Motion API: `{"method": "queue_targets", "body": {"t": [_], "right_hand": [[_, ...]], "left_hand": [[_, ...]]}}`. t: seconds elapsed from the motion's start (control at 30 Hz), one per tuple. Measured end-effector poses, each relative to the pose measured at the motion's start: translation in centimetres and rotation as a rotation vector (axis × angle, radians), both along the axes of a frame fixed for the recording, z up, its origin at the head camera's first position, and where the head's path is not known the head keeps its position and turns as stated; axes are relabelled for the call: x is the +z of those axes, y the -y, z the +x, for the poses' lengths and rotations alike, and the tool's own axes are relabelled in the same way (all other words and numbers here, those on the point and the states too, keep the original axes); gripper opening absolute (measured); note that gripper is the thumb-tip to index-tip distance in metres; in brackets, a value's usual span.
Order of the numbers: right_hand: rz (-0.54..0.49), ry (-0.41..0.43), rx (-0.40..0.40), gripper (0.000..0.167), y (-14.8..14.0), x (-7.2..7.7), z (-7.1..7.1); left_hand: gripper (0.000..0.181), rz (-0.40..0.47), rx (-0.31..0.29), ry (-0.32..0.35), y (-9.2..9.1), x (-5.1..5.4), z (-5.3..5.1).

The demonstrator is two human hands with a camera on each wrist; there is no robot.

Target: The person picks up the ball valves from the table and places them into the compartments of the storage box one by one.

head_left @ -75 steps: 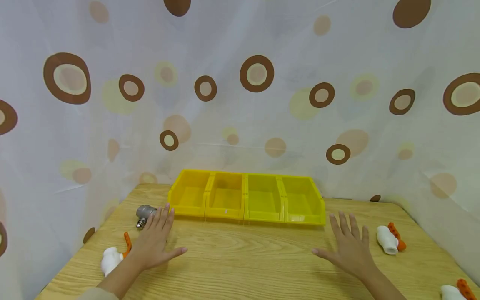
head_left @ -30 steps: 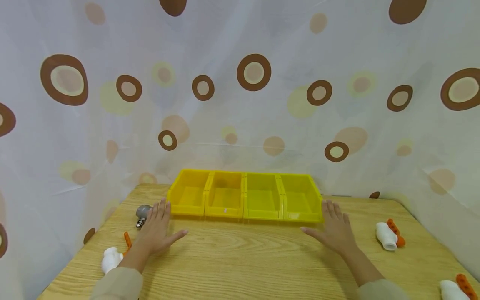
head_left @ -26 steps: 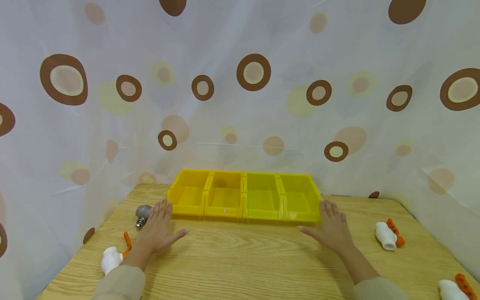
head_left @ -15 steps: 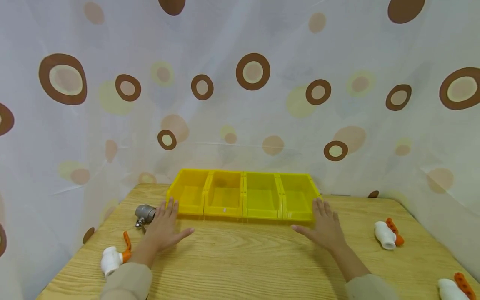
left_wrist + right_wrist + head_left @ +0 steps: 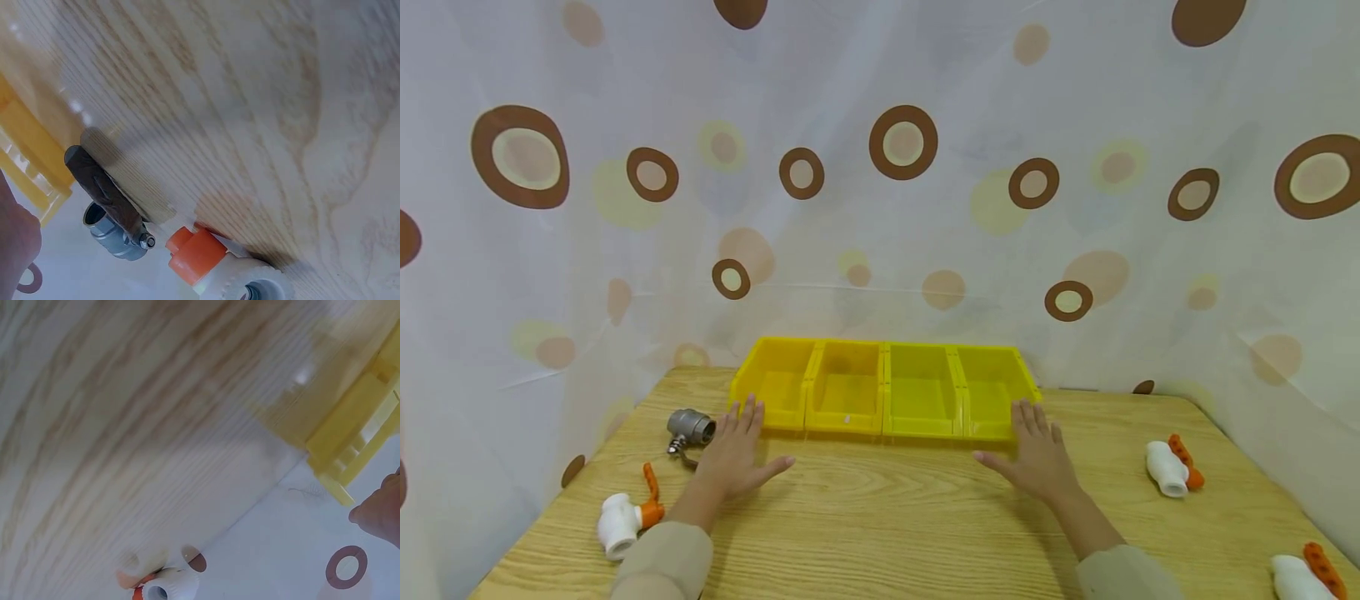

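Observation:
My left hand (image 5: 733, 462), fingers straight and thumb out, is held in front of the leftmost yellow bin (image 5: 777, 383). My right hand (image 5: 1037, 462) is held likewise in front of the rightmost yellow bin (image 5: 996, 392); neither grips anything. Whether the fingertips touch the bins I cannot tell. Beside the left hand lies a grey metal ball valve (image 5: 691, 426), its dark lever (image 5: 103, 187) showing in the left wrist view. Nearer me on the left is a white plastic ball valve (image 5: 618, 527) with an orange handle (image 5: 651, 510).
Joined bins form a row at the back of the wooden table (image 5: 880, 533), close to a patterned curtain (image 5: 850, 242). On the right lie another white valve (image 5: 1167, 469) with an orange handle and, at the near right corner, a third white valve (image 5: 1296, 577), partly cut off.
Both hands have moved inward toward each other, and the sleeves have come into view. The right fingers are less spread. More of the metal valve now shows. The bins and valves stay put.

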State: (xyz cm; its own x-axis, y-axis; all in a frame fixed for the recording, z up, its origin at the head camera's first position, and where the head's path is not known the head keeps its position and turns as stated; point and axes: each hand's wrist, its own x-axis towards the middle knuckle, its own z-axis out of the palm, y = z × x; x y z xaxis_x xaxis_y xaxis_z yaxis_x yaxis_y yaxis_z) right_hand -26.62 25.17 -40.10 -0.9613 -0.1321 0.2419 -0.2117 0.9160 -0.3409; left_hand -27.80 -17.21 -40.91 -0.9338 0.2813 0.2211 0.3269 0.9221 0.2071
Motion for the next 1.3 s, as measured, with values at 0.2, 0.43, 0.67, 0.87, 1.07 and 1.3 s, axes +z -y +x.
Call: {"method": "queue_targets", "body": {"t": [0.2, 0.43, 0.67, 0.87, 1.07, 1.3], "right_hand": [[0.003, 0.018, 0.017, 0.1, 0.2, -0.32, -0.1], [0.027, 0.046, 0.021, 0.097, 0.14, -0.31, 0.14], [0.035, 0.102, 0.012, 0.096, -0.08, -0.26, 0.21], [0.028, 0.143, 0.019, 0.096, -0.19, -0.31, 0.0], [0.017, 0.148, 0.024, 0.097, -0.39, -0.6, -0.27], [0.019, 0.155, 0.025, 0.097, -0.59, -0.6, -0.4]], "left_hand": [[0.095, -0.041, -0.003, -0.003, -0.25, -0.04, -0.12], [0.096, -0.035, 0.002, 0.025, -0.35, -0.22, -0.25], [0.096, -0.036, 0.0, 0.049, -0.65, -0.38, -0.49], [0.095, -0.019, 0.005, 0.068, -0.83, -0.63, -0.68], [0.092, -0.03, 0.014, 0.063, -0.78, -0.55, -0.91], [0.091, -0.046, 0.028, 0.085, -0.43, -0.37, -0.92]]}}
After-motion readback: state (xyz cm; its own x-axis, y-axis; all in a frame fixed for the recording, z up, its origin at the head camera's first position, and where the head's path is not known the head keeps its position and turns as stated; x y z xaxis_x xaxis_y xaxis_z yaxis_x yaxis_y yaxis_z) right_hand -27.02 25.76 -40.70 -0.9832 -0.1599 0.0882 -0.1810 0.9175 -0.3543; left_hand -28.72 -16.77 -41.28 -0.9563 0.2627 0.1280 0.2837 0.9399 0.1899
